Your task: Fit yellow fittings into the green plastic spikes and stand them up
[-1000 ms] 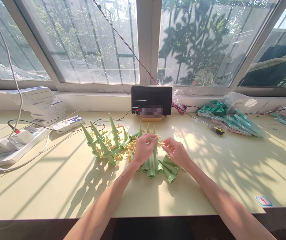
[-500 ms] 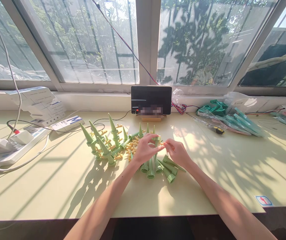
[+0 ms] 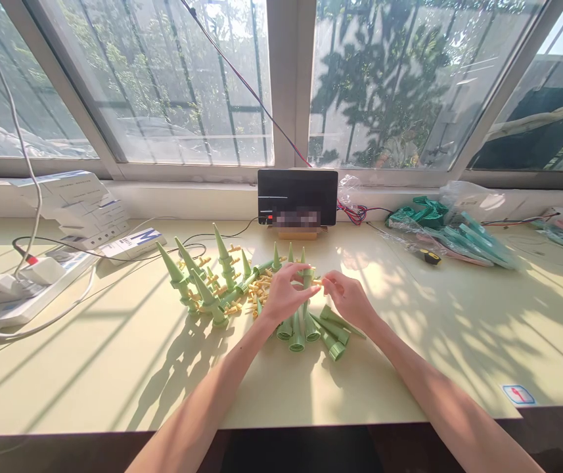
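My left hand (image 3: 284, 295) is closed around a green plastic cone spike (image 3: 307, 274), held just above the table. My right hand (image 3: 347, 299) pinches a small yellow connector piece (image 3: 317, 282) against the side of that spike. Under both hands lies a heap of loose green spikes (image 3: 311, 328). To the left, several assembled green spikes (image 3: 197, 289) lie on the table. Small yellow connectors (image 3: 256, 289) are scattered between them.
A black device (image 3: 297, 196) on a wooden stand is at the back centre. On the left are a power strip (image 3: 25, 289) with cables and white boxes (image 3: 84, 203). Bags of teal parts (image 3: 453, 230) lie at the back right. The table's front edge (image 3: 311, 420) runs near me.
My left hand has turned a little and its fingers have shifted on the green spike. My right hand has brought the yellow piece closer to the spike.
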A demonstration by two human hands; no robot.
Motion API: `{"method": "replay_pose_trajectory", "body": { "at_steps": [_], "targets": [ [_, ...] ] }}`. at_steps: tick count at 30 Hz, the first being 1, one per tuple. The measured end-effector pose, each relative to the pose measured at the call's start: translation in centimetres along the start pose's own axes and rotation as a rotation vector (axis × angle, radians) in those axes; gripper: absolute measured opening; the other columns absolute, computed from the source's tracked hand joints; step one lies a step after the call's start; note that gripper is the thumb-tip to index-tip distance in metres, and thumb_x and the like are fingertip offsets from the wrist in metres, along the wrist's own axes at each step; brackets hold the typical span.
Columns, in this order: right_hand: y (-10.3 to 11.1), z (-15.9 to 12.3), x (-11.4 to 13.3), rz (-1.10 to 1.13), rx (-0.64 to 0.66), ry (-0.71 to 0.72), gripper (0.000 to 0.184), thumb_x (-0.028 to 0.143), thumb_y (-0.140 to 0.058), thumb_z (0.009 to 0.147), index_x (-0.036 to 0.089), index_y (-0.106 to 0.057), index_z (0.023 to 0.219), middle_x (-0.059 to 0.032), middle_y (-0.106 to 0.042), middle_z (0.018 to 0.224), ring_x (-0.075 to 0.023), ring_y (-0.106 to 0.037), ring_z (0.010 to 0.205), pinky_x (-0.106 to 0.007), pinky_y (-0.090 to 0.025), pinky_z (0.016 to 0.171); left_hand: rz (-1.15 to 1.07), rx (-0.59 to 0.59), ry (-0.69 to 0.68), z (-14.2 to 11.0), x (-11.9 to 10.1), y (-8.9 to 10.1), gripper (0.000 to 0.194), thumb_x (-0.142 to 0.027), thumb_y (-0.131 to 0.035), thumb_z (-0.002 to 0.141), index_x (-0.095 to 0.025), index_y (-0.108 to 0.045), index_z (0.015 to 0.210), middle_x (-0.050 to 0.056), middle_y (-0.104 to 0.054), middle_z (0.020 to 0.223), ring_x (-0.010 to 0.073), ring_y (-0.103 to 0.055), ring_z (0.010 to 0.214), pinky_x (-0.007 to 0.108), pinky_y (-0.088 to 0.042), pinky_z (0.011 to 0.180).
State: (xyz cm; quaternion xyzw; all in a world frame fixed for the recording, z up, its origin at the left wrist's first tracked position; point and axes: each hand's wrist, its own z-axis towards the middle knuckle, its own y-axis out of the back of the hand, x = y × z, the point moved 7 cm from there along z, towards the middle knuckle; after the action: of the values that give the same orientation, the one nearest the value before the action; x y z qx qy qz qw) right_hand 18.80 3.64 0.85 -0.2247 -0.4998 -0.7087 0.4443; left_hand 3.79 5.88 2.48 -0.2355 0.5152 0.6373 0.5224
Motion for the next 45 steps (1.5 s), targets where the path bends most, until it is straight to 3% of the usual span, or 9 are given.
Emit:
{"method": "replay_pose_trajectory", "body": {
  "at_steps": [4, 14, 33, 45],
  "targets": [
    [0.01, 0.07, 0.06, 0.031, -0.006, 0.026, 0.016, 0.035, -0.051, 0.091, 0.02, -0.057, 0.092, -0.0023, -0.064, 0.084, -0.0125, -0.054, 0.06, -0.025, -0.041, 0.056, -0.006, -0.017, 0.0, 0.03, 0.01, 0.17, 0.041, -0.037, -0.075, 0.07, -0.019, -0.066, 0.106, 0.007, -0.059, 0.104, 0.0155, -0.061, 0.085, 0.027, -0.061, 0.066],
    [-0.25, 0.01, -0.75, 0.029, 0.004, -0.001, 0.016, 0.031, -0.048, 0.092, 0.02, -0.057, 0.086, -0.0035, -0.065, 0.079, -0.0164, -0.059, 0.069, -0.028, -0.044, 0.063, 0.014, -0.004, -0.016, -0.13, -0.32, -0.16, 0.037, -0.03, -0.075, 0.07, -0.019, -0.067, 0.104, 0.007, -0.059, 0.102, 0.0152, -0.062, 0.083, 0.026, -0.06, 0.066],
    [0.03, -0.16, -0.11, -0.018, -0.009, -0.006, 0.026, 0.034, -0.041, 0.094, 0.019, -0.052, 0.075, 0.0022, -0.049, 0.064, -0.0121, -0.04, 0.058, -0.025, -0.034, 0.055, 0.073, -0.008, -0.117, -0.55, -0.77, -0.64, 0.035, -0.021, -0.071, 0.073, -0.021, -0.064, 0.108, 0.005, -0.057, 0.106, 0.0129, -0.061, 0.08, 0.027, -0.061, 0.067],
    [-0.51, -0.03, -0.38, 0.037, 0.028, -0.022, 0.025, 0.039, -0.043, 0.094, 0.02, -0.057, 0.087, -0.0018, -0.062, 0.079, -0.014, -0.055, 0.064, -0.026, -0.041, 0.06, 0.018, -0.04, -0.038, -0.18, -0.08, -0.17, 0.038, -0.028, -0.074, 0.071, -0.02, -0.065, 0.108, 0.006, -0.058, 0.103, 0.0144, -0.062, 0.083, 0.026, -0.062, 0.065]
  ]
}}
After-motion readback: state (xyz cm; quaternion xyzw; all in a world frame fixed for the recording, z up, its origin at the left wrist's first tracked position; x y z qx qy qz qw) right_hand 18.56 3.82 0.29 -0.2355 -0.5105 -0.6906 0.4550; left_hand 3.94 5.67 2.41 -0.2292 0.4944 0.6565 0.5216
